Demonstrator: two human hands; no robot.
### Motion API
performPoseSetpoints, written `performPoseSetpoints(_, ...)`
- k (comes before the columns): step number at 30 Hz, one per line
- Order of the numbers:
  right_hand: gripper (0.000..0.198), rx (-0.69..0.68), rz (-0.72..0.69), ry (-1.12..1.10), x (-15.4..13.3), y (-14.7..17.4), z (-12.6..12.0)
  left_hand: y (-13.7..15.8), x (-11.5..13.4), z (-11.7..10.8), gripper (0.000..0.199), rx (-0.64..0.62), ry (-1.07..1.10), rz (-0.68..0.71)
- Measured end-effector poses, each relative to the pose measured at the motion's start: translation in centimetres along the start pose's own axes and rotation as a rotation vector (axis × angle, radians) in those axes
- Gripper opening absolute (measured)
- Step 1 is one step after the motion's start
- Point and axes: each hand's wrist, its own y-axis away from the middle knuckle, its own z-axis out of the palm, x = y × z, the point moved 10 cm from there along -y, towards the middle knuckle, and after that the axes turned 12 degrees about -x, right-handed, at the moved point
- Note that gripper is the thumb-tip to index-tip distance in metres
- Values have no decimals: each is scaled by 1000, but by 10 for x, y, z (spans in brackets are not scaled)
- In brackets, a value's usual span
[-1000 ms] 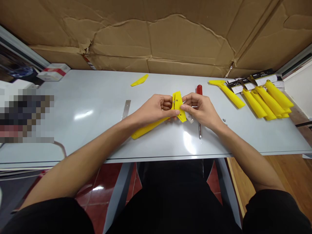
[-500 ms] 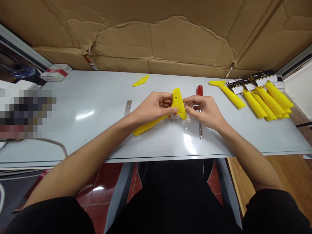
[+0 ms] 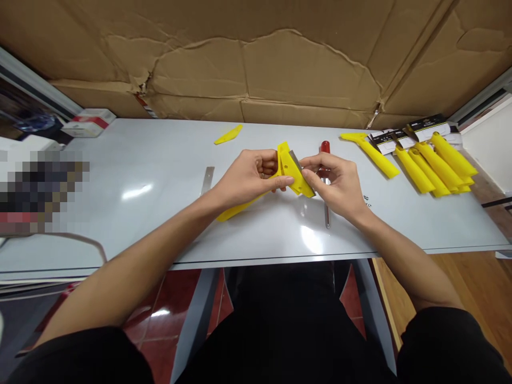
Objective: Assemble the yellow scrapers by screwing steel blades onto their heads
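Gripped between the thumb and fingers of my left hand [image 3: 252,175] is a yellow plastic scraper [image 3: 295,176]. Its handle slants down to the left beneath that hand, and a screw hole shows in its head. A dark metal blade [image 3: 303,169] sticks out along the head's right edge. My right hand [image 3: 338,180] is closed with thumb and fingertips at this blade, pinching its edge. Partly behind the right hand lies a screwdriver [image 3: 325,146] with a red handle. Several small screws [image 3: 367,201] lie beside my right wrist.
A loose metal strip [image 3: 208,178] and a flat yellow piece [image 3: 228,135] lie left of and behind the hands. At the right are another yellow scraper handle [image 3: 378,157] and a pile of yellow scrapers [image 3: 444,168] with cards. Cardboard [image 3: 304,69] walls the table's back.
The scraper head has tilted in my left hand, and the blade now shows along its right edge. My right fingers have moved slightly along that edge. Screws by my right wrist have come into view.
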Motion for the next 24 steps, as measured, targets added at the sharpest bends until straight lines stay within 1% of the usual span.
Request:
performPoseSetpoints(4, 39, -24, 26, -55, 3, -1, 1, 1, 3, 0, 50, -11, -13, 5)
performPoseSetpoints(11, 31, -18, 11, -78, -1, -2, -1, 0, 6, 1, 49, -45, -29, 18)
performPoseSetpoints(16, 38, -42, 27, -168, 6, -2, 4, 0, 4, 6, 46, -93, -59, 24)
performPoseSetpoints(21, 40, -79, 19, -151, 7, -1, 8, 1, 3, 10, 46, -121, -109, 21)
performPoseSetpoints(24, 42, -89, 37, -143, 9, -1, 9, 0, 4, 10, 47, -121, -125, 24)
